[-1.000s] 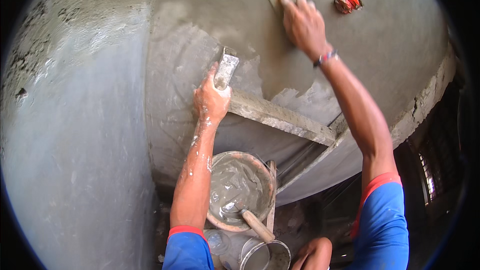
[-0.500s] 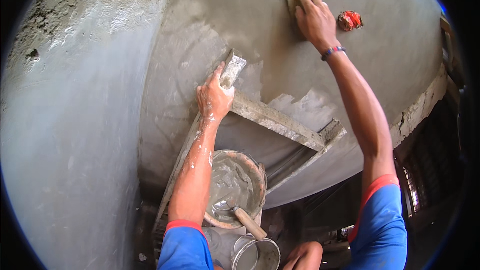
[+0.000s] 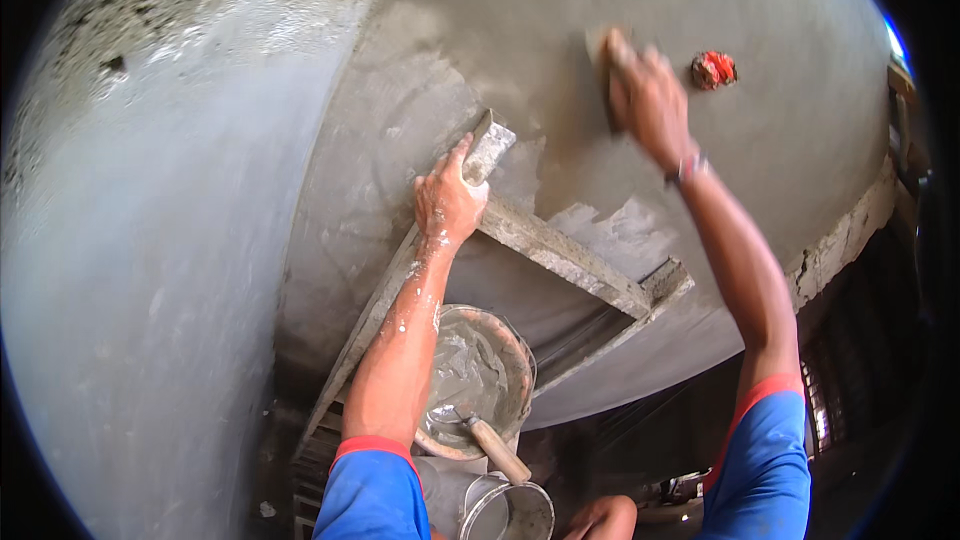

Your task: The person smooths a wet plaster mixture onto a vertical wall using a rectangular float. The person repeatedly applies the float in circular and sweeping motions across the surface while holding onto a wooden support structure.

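Note:
My left hand point(image 3: 447, 202), spotted with wet plaster, is closed around the upper end of a plaster-caked wooden ladder point(image 3: 565, 258). Higher up and to the right, my right hand point(image 3: 655, 108) presses a flat plastering float point(image 3: 600, 52) against the grey wall point(image 3: 800, 160). Both that hand and the float are smeared by motion, and the float's handle is hidden under the fingers. Just right of them, a crumpled red plug point(image 3: 713, 70) sits in the wall. Below the float the smooth coat ends in a ragged edge over paler wall.
Under my left forearm stands an orange-rimmed bucket point(image 3: 523, 360) of grey plaster, with a wooden-handled trowel point(image 3: 500, 448) resting in it. A smaller pail point(image 3: 547, 510) is nearer me. A second wall point(image 3: 180, 270) meets the first at left. The wall's broken edge point(image 3: 840, 230) runs along the right.
The right hand and float have moved a little down the wall. The whole view has shifted slightly, while the left hand keeps its hold on the ladder.

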`<state>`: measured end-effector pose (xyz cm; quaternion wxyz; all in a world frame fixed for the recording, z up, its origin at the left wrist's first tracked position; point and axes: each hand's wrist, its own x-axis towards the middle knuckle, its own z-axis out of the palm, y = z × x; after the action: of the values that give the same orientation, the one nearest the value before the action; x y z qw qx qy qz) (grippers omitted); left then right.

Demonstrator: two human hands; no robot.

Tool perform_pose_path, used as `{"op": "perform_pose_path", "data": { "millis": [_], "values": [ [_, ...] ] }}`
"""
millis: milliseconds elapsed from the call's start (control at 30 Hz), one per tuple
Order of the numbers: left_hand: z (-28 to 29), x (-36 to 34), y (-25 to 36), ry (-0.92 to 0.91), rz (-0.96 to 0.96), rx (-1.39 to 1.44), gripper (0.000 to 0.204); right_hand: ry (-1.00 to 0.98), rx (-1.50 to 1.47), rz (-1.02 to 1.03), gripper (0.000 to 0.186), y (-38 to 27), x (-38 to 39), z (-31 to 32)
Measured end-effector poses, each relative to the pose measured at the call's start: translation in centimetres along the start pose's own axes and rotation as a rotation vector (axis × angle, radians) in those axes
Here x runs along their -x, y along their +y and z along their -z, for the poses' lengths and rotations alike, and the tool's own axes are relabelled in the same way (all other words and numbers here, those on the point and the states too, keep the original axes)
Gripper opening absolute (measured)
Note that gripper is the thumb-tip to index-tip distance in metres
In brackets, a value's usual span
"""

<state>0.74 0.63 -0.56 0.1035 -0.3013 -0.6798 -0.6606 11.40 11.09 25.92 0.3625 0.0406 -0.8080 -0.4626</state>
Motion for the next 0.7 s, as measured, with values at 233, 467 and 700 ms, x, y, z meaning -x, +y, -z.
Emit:
{"op": "perform_pose_path", "data": {
  "millis": [233, 467, 700],
  "values": [
    [-0.1, -0.1, -0.4, 0.02, -0.005, 0.03, 0.067, -0.046, -0.019, -0.028, 0.059, -4.7, 1.1, -6.6],
    [0.4, -0.3, -0.6, -0.027, 0.027, -0.047, 0.072, -0.349, 0.035, -0.003, 0.045, -5.1, 4.4, -1.5],
    [-0.4, 0.0, 0.0, -0.02, 0.025, 0.047, 0.069, -0.035, 0.1, -0.194, 0.048, -0.7, -5.3, -4.9]
  ]
}}
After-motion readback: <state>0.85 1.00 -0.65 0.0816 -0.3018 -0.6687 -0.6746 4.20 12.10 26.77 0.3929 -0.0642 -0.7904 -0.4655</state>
